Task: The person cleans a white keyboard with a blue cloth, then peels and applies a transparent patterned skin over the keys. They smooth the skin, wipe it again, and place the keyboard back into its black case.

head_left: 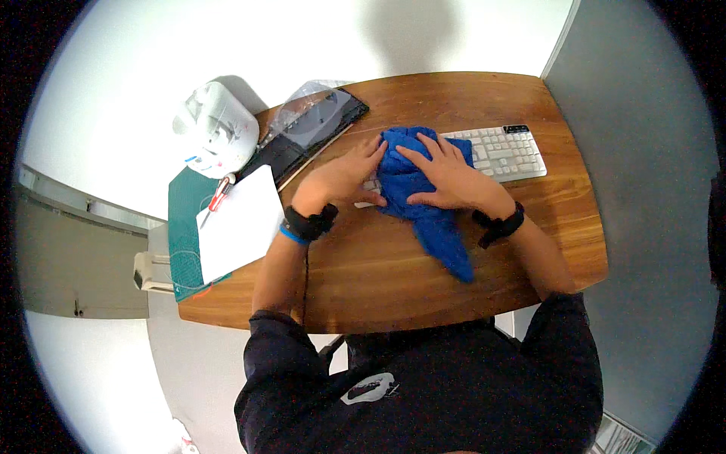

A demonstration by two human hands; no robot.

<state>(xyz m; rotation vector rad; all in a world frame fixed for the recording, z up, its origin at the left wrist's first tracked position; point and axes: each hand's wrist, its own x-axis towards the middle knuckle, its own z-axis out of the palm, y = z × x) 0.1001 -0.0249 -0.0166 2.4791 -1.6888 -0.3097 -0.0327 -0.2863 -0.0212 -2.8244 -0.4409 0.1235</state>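
A blue cloth (440, 240) lies bunched over the left and middle part of a white keyboard (508, 155), and one tapered end trails toward the table's front edge. My right hand (452, 180) rests on top of the cloth, palm down with the fingers spread. At the cloth's left edge is my left hand (342, 178), its fingers stretched forward and its thumb apart, by the keyboard's left end. Both hands wear black wrist straps. The keys under the cloth are hidden; those on the right side show.
The wooden table (363, 280) has a curved front edge. Leftward lie a green cutting mat (181, 219), white paper (242, 231) and a red-and-white tool (221, 191). Behind them stand a white translucent tub (219, 125) and a long black object (291, 155) with clear plastic (310, 110).
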